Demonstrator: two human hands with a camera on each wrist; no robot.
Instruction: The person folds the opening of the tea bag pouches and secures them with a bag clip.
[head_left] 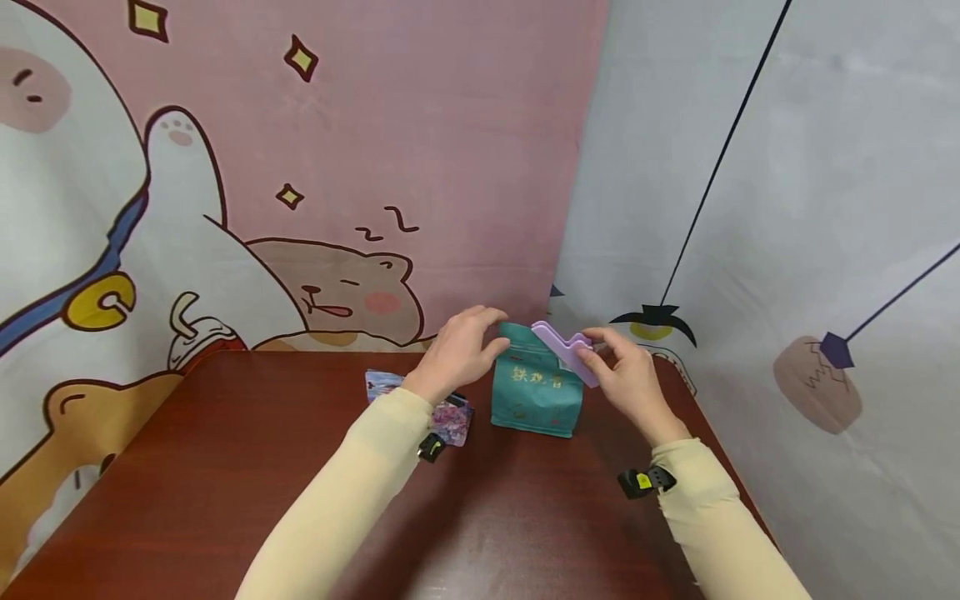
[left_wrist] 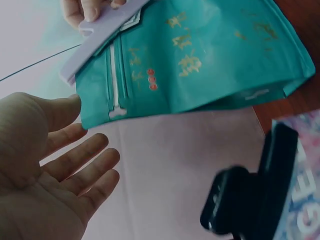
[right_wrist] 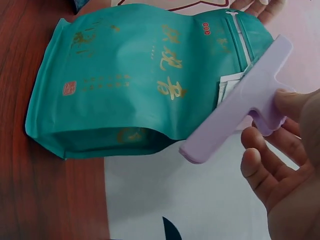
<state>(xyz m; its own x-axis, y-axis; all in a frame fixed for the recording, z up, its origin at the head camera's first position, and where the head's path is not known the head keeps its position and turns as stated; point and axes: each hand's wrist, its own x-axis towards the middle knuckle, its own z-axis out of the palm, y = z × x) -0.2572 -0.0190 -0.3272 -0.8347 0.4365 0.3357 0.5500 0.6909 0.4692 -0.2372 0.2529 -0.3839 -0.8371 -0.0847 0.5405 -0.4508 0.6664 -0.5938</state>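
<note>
A teal pouch (head_left: 534, 404) with gold characters stands upright near the table's back edge. Across its upper right corner runs a lilac bag clip (right_wrist: 235, 107), set diagonally, with a folded white piece showing beside it. My right hand (head_left: 626, 379) pinches the clip's handle between thumb and fingers. At the pouch's upper left corner is my left hand (head_left: 461, 350), its fingers spread and loosely bent. In the left wrist view its thumb tip is right at the pouch's edge (left_wrist: 82, 107). A white zip strip (left_wrist: 115, 80) crosses the pouch below its top.
Behind my left wrist, a colourful printed packet (head_left: 452, 425) lies on the dark red-brown table (head_left: 225, 475), partly hidden by the arm. A cartoon-printed cloth (head_left: 480, 167) hangs close behind the table, and a grey-white one (head_left: 787, 208) on the right.
</note>
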